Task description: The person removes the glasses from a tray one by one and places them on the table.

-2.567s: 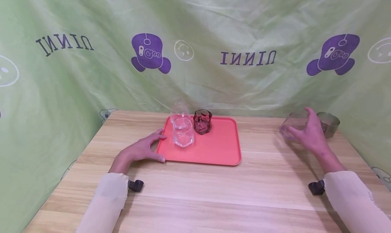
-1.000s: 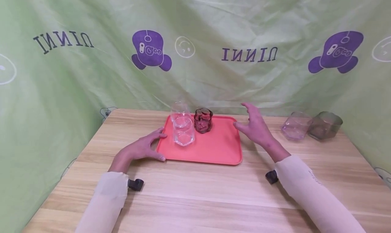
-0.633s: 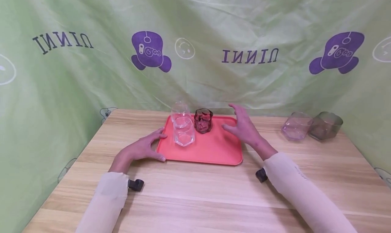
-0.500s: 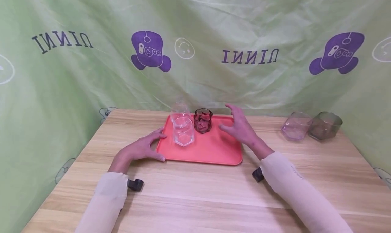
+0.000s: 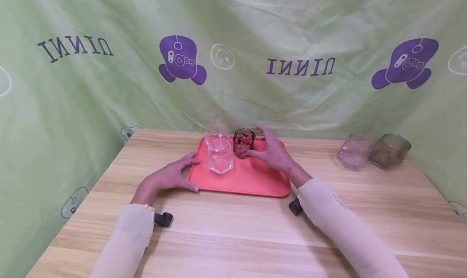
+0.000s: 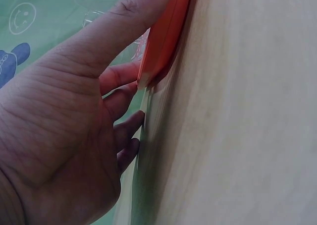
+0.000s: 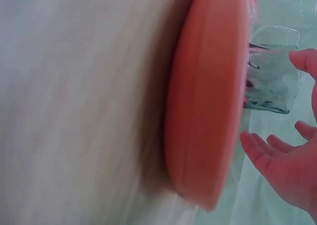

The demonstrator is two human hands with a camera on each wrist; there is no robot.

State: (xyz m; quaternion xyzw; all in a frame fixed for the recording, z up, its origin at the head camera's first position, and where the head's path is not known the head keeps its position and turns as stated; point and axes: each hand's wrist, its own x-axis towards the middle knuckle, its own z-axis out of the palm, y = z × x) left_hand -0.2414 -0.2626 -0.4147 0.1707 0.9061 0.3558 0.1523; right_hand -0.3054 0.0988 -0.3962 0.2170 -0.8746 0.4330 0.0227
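Dark glass (image 5: 241,145) stands upright, mouth up, right grip (image 5: 274,151) spread beside it, perhaps touching.

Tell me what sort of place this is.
Probably a makeshift recording booth: printed green cloth hangs behind and on both sides of a wooden table, where a red tray sits, and a small black device shows at each sleeve cuff.

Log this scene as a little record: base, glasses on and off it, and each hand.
Base: red tray on a wooden table
On it: front clear glass, rear clear glass, dark glass
Off it, to the right: purplish glass, grey glass
Left hand: at the tray's left edge
Right hand: open beside the dark glass
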